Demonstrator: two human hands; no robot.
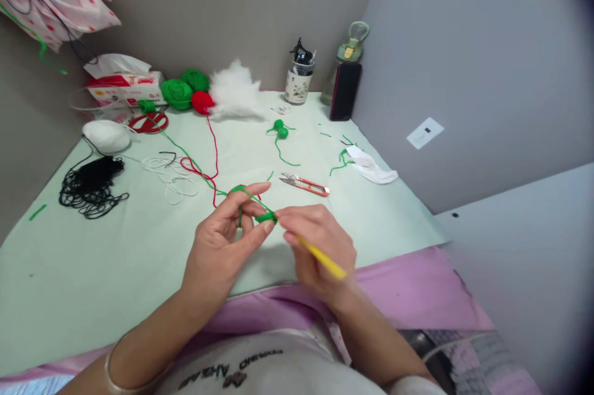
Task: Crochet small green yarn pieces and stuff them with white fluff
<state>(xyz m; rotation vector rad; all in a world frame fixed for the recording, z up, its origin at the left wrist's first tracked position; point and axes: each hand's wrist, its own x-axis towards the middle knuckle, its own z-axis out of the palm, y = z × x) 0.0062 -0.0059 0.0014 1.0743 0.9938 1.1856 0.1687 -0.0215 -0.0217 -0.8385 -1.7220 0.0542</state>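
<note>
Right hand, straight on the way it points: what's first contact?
The green piece pinched in the left hand. The right hand has its fingertips right beside it, maybe already touching; depth is hard to judge.

A small green yarn piece (265,218) adjoins a slanted yellow-handled tool (322,257).

Craft corner: table (116,252) with yarn (177,95), fluff (234,93)
</note>
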